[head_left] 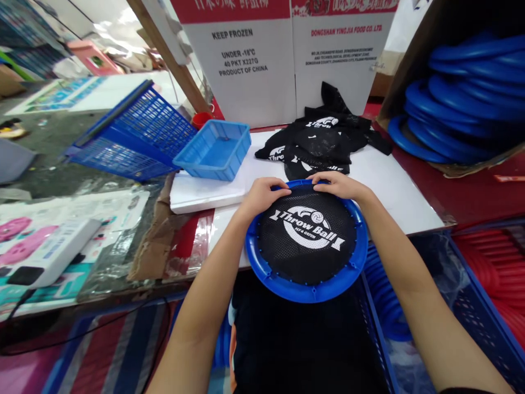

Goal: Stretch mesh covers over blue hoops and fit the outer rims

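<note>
A round blue plastic ring (270, 273) lies tilted at the table's front edge, its near side out over my lap. Black mesh fabric (287, 257), printed in white with "Throw Ball", spans its middle and meets small pegs around the rim. My left hand (266, 197) is closed on the far rim, left of centre, thumb over the mesh edge. Just to its right, my right hand (337, 185) grips the same rim, thumb also at the mesh edge. Fingers beneath the rim are partly hidden. Beyond both hands lies a pile of printed black mesh pieces (324, 139).
A light blue tray (211, 169) and a tipped blue basket (143, 128) stand to the left. Behind is a white carton (254, 93). Blue rings (463, 104) fill a box at right; red rings (488, 262) sit in a lower crate. A white power strip (57, 251) lies left.
</note>
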The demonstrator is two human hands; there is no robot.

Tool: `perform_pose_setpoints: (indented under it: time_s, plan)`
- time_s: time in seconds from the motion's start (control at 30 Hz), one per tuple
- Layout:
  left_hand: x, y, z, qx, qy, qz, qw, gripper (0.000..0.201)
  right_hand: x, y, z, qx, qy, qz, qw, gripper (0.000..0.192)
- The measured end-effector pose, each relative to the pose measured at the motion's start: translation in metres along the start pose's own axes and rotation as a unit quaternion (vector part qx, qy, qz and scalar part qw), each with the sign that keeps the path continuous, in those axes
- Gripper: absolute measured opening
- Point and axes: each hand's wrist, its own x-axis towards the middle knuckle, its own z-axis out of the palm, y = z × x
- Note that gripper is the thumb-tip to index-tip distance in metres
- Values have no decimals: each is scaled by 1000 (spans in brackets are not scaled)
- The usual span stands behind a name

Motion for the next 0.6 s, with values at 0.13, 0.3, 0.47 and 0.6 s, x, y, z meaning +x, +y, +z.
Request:
perform_pose_setpoints:
  time_s: [0.13,0.3,0.47,0.6]
  plan:
    - [3,-2,2,-40,6,-16,999,11,6,9,1,31,7,-5,999,24]
    - [9,-8,-1,-74,-24,-32,996,15,10,16,-1,48,0,1,999,27]
    - [11,-12,-4,-119,-51,-51,990,19,13,19,-2,53,-6,-2,999,31]
    - [9,-15,-4,-160,-48,-82,982,30,14,20,-2,53,-15,-3,998,32]
